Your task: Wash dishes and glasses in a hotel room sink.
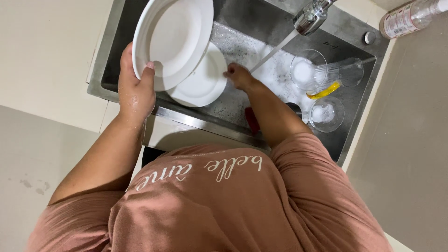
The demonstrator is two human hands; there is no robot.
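A: While the left hand (135,91) grips the big plate (170,39) at its 7 o'clock rim, thumb on the face, fingers behind, the plate stands tilted nearly on edge over the sink's (105,70) left end.

B: Right hand (238,74)?

A: Down in the basin, fingers at the 3 o'clock edge of a small plate (200,86) that sits partly behind the big one. Touching or just beside, can't tell; grip not readable either. Hands apart, one plate each side.

B: Handling?

A: Judgement only: both look like white ceramic, so stiff, fairly heavy for a one-hand rim pinch, breakable against steel. Hand looks wet and there's foam (280,70) about, so likely slippery. Best hold is the rim with thumb over the lip, as now; a second hand at the opposite edge would steady it.

B: Around them?

A: Tap (310,16) at 1 o'clock from the right hand, water stream (273,53) running down toward it. At 3 o'clock, two glass bowls (305,70) (326,113) with suds inside, and a clear glass vessel (345,72) on its side with a yellow thing (324,91) by its mouth. Thin glass, fragile I'd guess, close enough to knock. Something red (252,119) under the right forearm, mostly hidden. Bottle (410,16) lying on the counter (410,140) at far 2 o'clock. Pink shirt (210,205) fills the bottom.
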